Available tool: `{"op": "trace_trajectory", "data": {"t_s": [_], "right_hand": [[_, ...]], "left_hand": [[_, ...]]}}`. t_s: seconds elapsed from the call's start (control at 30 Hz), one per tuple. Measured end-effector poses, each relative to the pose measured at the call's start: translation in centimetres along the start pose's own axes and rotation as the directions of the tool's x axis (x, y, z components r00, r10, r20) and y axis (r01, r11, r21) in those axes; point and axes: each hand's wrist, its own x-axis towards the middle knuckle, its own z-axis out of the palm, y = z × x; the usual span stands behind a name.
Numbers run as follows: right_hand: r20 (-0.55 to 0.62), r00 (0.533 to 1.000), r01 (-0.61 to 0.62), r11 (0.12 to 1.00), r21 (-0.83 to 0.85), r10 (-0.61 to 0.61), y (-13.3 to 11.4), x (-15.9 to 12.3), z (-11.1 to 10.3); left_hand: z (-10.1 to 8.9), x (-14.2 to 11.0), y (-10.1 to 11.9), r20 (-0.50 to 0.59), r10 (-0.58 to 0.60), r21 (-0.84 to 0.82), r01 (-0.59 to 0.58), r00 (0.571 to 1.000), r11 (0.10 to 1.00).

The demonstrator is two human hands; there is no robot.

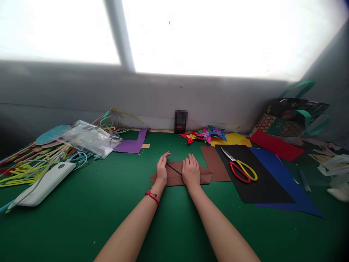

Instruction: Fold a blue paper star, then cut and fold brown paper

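Note:
A folded piece of brown paper point(174, 179) with pointed ends lies on the green table in front of me, a dark slanting line crossing its middle. On its left part rests my left hand point(162, 169), turned on its side with the fingers stretched out; a red string bracelet circles that wrist. My right hand point(191, 171) lies palm down on the paper, right of its middle, fingers extended and covering part of it. Neither hand grips anything that I can see. Beside the folded piece, to the right, is a flat brown sheet point(216, 167).
Red-and-yellow handled scissors point(242, 169) lie on black paper point(261, 185) over blue paper point(294, 196). Folded paper stars point(207, 134) sit at the back, a red sheet point(275, 145) farther right. Leftward are a white power strip point(43, 185), pipe cleaners, a plastic bag point(92, 136) and purple paper point(131, 145).

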Motion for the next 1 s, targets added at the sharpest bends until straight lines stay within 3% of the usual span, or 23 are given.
{"op": "trace_trajectory", "data": {"t_s": [0.2, 0.57, 0.73, 0.83, 0.93, 1.0], "right_hand": [[0.023, 0.999, -0.026, 0.999, 0.018, 0.026, 0.0, 0.0, 0.0], [0.060, 0.996, -0.073, 0.993, 0.095, 0.067, -0.1, 0.2, -0.2], [0.071, 0.987, -0.156, 0.945, 0.288, 0.141, 0.3, 0.3, -0.3], [0.071, 0.966, -0.247, 0.813, 0.527, 0.247, 1.3, 0.6, -0.7], [0.092, 0.908, -0.358, 0.641, 0.679, 0.409, 2.3, 1.0, -1.2], [0.110, 0.907, -0.362, 0.618, 0.698, 0.406, 2.6, 1.2, -1.5]], "left_hand": [[-0.7, 0.2, 0.0, -0.011, -0.105, -0.283, 0.097, 0.994, 0.954], [-1.2, -0.1, 1.0, 0.019, -0.147, -0.487, 0.138, 0.989, 0.863], [-0.7, -0.1, 1.2, 0.090, -0.146, -0.355, 0.169, 0.985, 0.920], [0.0, -0.2, 1.2, 0.180, -0.125, -0.190, 0.159, 0.976, 0.969], [0.4, -0.2, 1.0, 0.197, -0.160, -0.098, 0.182, 0.967, 0.978], [0.5, -0.2, 0.9, 0.205, -0.179, -0.022, 0.187, 0.962, 0.982]]}}
